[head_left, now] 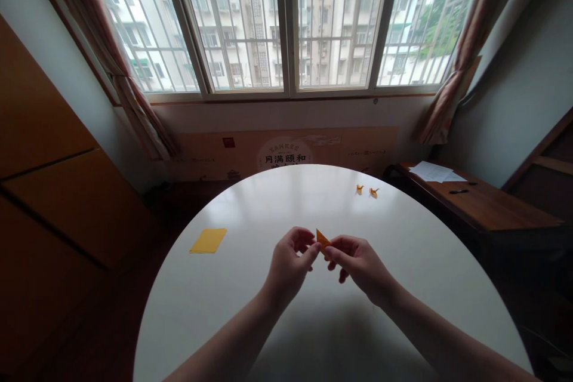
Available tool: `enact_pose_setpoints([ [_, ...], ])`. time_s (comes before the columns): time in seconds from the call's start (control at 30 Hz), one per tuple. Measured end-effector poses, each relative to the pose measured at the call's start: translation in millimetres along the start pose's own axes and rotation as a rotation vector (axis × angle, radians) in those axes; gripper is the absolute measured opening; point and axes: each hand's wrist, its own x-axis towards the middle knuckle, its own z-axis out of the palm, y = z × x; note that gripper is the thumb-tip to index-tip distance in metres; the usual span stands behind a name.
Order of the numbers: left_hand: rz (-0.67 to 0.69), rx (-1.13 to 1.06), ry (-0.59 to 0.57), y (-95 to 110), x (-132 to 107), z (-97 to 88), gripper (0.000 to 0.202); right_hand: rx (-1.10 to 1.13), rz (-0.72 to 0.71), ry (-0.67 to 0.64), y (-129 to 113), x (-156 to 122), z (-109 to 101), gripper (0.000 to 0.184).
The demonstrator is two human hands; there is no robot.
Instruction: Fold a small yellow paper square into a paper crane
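Window: a wide, barred window (286,36) is set behind everything, and daylight is let in through it.
Table: the round white table (192,310) is topped with a smooth, glossy surface.
Hands: the left hand (289,256) and right hand (360,258) are held close together over the middle of the table.
Yellow paper: square yellow paper (208,241) is laid flat at the left, well apart from both hands.
Folded piece: a small, pointed orange-yellow folded piece (321,239) is held between the hands, its tip turned upward.
Handling: very light weight is to be expected, with stiffness along the creases; it could easily be crumpled or torn, so it is best held by its layered edges, lightly.
Left fingers: thumb and forefinger are closed on the piece's left edge; the others are loosely curled.
Right fingers: the lower right side is pinched by thumb and forefinger; the rest are spread below, touching nothing.
Figures: two tiny folded figures (359,189) (373,192) are set side by side, apart, near the far edge.
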Motion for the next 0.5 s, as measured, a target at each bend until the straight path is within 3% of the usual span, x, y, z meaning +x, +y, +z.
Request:
enact_pose_setpoints([
  [0.23,0.266,0.227,0.051,3.7,-3.3,0.5,0.011,-0.014,-0.048,0.014,2.2,1.1,1.5,0.035],
  [0.37,0.3,0.206,0.081,3.7,-4.1,1.7,0.019,-0.021,-0.103,0.032,4.9,0.3,2.0,0.034],
  [0.5,0.311,0.166,0.067,2.7,-5.3,2.8,0.014,-0.012,-0.142,0.052,4.9,-1.7,4.0,0.032],
])
